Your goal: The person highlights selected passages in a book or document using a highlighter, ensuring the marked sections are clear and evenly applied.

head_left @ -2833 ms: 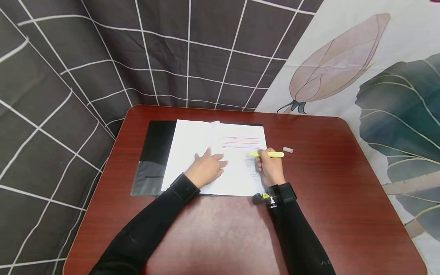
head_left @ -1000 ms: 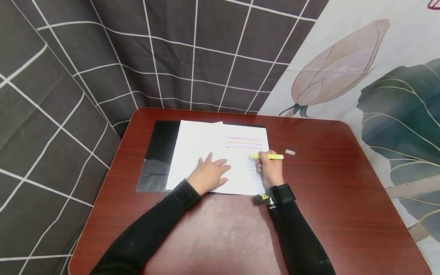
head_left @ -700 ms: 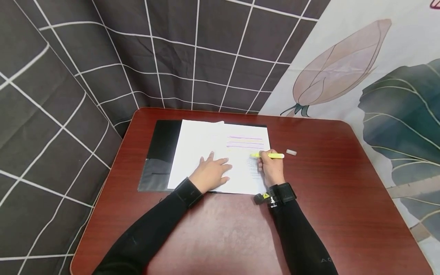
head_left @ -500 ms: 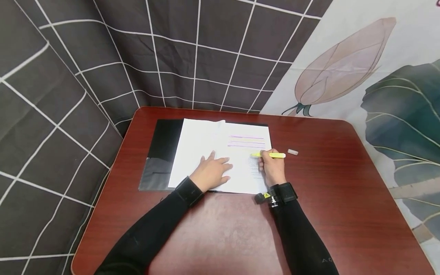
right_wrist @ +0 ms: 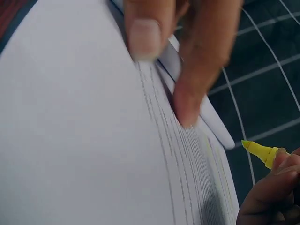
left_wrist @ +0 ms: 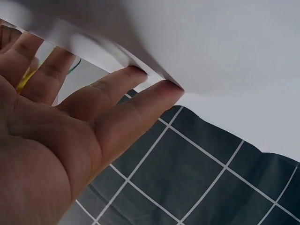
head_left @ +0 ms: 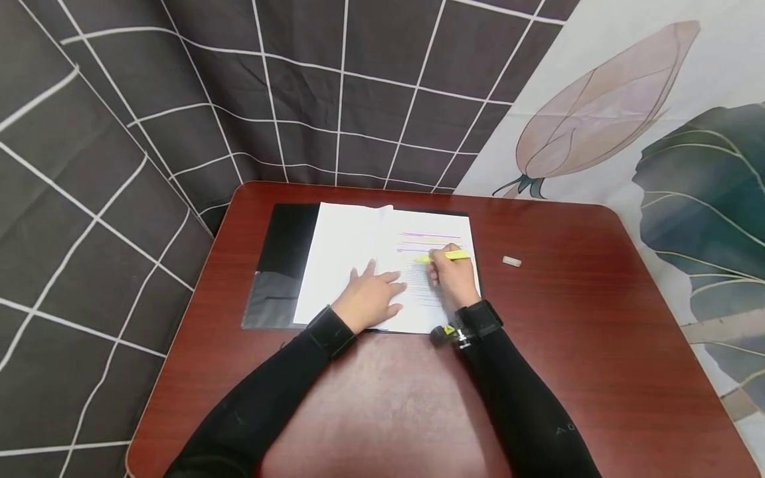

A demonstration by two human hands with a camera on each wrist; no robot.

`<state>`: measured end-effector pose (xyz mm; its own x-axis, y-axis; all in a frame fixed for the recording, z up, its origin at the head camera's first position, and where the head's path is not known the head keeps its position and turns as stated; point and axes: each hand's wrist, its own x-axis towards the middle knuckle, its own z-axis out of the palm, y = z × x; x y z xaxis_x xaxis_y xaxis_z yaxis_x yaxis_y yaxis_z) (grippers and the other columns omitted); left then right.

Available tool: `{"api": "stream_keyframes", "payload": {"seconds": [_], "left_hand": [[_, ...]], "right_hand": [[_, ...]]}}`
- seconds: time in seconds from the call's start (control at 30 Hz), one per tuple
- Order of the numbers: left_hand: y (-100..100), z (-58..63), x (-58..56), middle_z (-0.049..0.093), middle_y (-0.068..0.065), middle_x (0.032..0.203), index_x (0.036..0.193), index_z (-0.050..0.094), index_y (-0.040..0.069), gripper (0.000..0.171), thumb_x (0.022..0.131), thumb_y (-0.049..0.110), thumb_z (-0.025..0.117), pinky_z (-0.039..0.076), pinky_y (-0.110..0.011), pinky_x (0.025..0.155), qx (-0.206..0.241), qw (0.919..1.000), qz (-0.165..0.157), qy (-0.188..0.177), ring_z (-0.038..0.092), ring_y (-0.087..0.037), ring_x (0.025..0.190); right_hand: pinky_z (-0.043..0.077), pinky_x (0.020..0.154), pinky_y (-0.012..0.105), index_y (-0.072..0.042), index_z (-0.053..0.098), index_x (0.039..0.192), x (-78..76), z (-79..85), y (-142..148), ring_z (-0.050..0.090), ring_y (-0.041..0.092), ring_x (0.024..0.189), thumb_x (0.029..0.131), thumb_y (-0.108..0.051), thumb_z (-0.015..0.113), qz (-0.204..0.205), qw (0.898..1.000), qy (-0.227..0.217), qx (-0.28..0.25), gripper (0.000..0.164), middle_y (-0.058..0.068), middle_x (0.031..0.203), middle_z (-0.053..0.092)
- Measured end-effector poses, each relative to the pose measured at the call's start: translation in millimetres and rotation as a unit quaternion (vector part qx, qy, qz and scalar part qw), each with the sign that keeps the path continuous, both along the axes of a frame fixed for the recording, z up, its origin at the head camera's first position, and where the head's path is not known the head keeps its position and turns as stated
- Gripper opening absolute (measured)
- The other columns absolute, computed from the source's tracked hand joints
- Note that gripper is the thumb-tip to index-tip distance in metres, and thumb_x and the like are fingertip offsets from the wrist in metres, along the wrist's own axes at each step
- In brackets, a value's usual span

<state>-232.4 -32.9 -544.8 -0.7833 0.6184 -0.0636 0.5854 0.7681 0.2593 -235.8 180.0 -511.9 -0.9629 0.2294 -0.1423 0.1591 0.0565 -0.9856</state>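
The left hand [head_left: 370, 299] lies with spread fingers on the open white pages [head_left: 335, 252], near their middle fold. In the left wrist view its outstretched fingers [left_wrist: 140, 110] touch the paper. On the right-hand page, the right hand [head_left: 457, 280] pinches a yellow highlighter [head_left: 459, 255], uncapped, its tip pointing left. Purple and yellow marks run across printed lines above the tip. Whether the tip touches paper cannot be told. The right wrist view shows the highlighter [right_wrist: 260, 153] at lower right; blurred fingertips [right_wrist: 145, 40] at the top press on the page, whose hand is unclear.
Under the pages lies a black folder [head_left: 285, 236], its left cover opened flat with a translucent pocket. A small pale cap [head_left: 511, 261] sits on the reddish-brown table [head_left: 574, 318] to the right. Grey checked and flower-printed curtains [head_left: 382, 86] stand behind and left.
The right hand has slid left and slightly away from the body with the highlighter, so the barrel now lies over the page. The left hand has stayed on the paper.
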Motion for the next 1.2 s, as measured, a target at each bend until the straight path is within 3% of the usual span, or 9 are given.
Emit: {"api": "stream_keyframes", "payload": {"seconds": [0.27, 0.53, 1.2], "left_hand": [[0, -2.6, 0.0, 0.060, 0.003, 0.173, 0.158, 0.069, 0.032, 0.052, 0.109, 0.050, 0.072, 0.045, -0.088, 0.116, -0.005, 0.9998, -0.005, 0.018, 0.046, -0.062, 0.161], [0, -2.8, -1.5, 0.061, 0.001, 0.173, 0.157, 0.070, 0.031, 0.053, 0.108, 0.051, 0.073, 0.044, -0.088, 0.117, 0.004, 0.9999, -0.006, 0.010, 0.045, -0.063, 0.161], [1, -9.7, -5.3, 0.061, 0.003, 0.172, 0.158, 0.069, 0.033, 0.054, 0.108, 0.054, 0.072, 0.046, -0.087, 0.117, -0.011, 0.9997, -0.006, 0.021, 0.048, -0.060, 0.161]], "right_hand": [[0.042, 0.051, 0.017, -0.016, 0.053, 0.086, -12.4, -1.4, -25, 0.052, 0.006, 0.051, 0.105, -0.012, 0.063, 0.029, 0.998, -0.016, 0.057, 0.022, -0.007, 0.064, 0.062], [0.039, 0.050, 0.019, -0.016, 0.057, 0.088, -16.4, -7.6, -31, 0.050, 0.008, 0.050, 0.106, -0.015, 0.061, 0.040, 0.994, -0.038, 0.100, 0.018, -0.008, 0.063, 0.061], [0.041, 0.051, 0.019, -0.014, 0.060, 0.089, -17.4, -8.0, -32, 0.052, 0.008, 0.053, 0.103, -0.016, 0.061, 0.045, 0.988, -0.058, 0.136, 0.015, -0.005, 0.065, 0.062]]}}
